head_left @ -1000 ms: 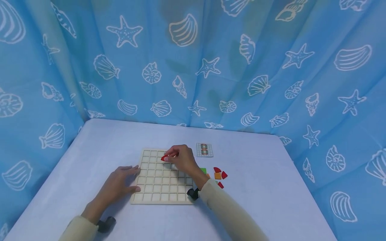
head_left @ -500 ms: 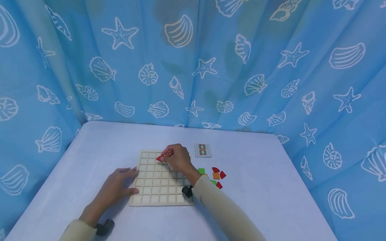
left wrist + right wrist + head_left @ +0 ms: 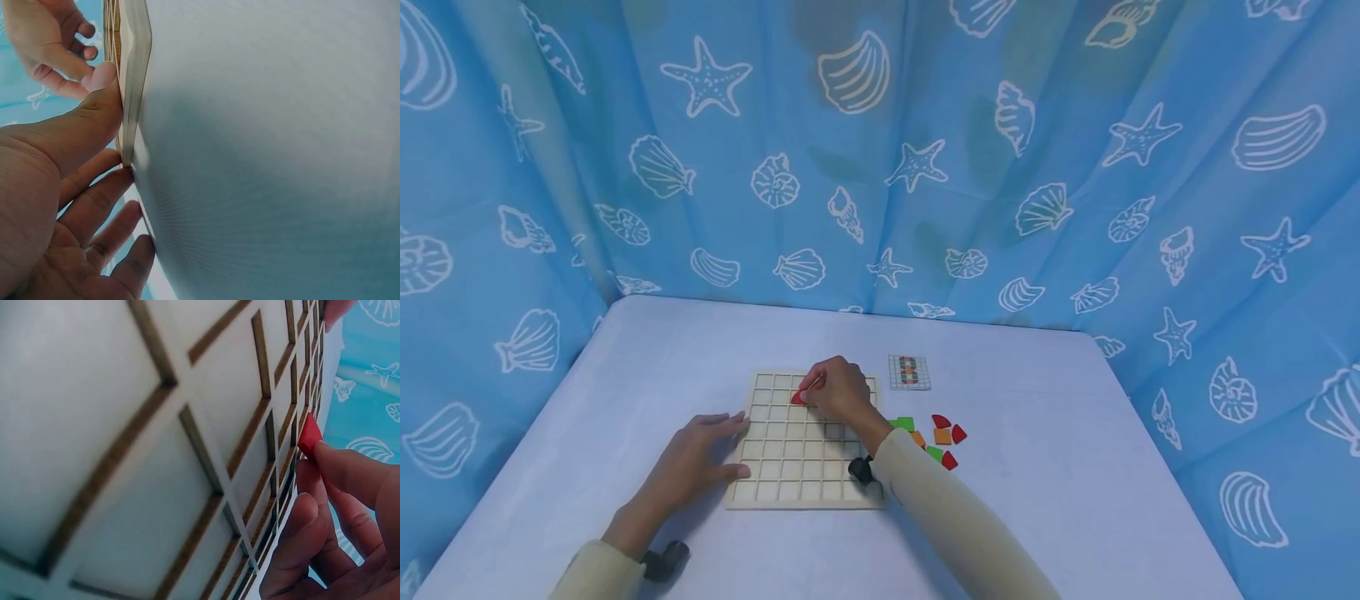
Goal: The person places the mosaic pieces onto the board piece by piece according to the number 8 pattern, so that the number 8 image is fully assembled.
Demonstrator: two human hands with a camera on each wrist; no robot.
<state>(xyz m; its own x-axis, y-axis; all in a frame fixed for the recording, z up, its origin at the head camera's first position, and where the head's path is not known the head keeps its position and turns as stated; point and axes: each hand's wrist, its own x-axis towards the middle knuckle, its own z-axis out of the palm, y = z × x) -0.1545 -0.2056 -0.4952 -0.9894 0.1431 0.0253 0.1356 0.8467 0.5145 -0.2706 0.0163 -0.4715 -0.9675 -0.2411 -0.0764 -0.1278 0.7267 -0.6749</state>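
Observation:
A red quarter-round tile (image 3: 798, 398) is pinched between thumb and fingers of my right hand (image 3: 841, 390). The hand is over the far part of a pale wooden grid board (image 3: 792, 450). In the right wrist view the red tile (image 3: 310, 435) is at the board's cells; whether it touches the bottom of one cannot be told. My left hand (image 3: 698, 454) lies at the board's left side, fingers spread and fairly straight. Its thumb (image 3: 100, 94) touches the rim, with the fingertips by the edge and the tabletop.
Right of the board lie loose tiles: green (image 3: 906, 424), orange (image 3: 942, 436) and red (image 3: 941, 422), some partly behind the right sleeve. Behind them is a small pattern card (image 3: 909, 372). A shell-print curtain (image 3: 880, 167) rises along the table's far edge.
My right hand has moved a little left and lower over the board with the red tile. The left hand has stayed at the board's left edge. The head view shifted slightly.

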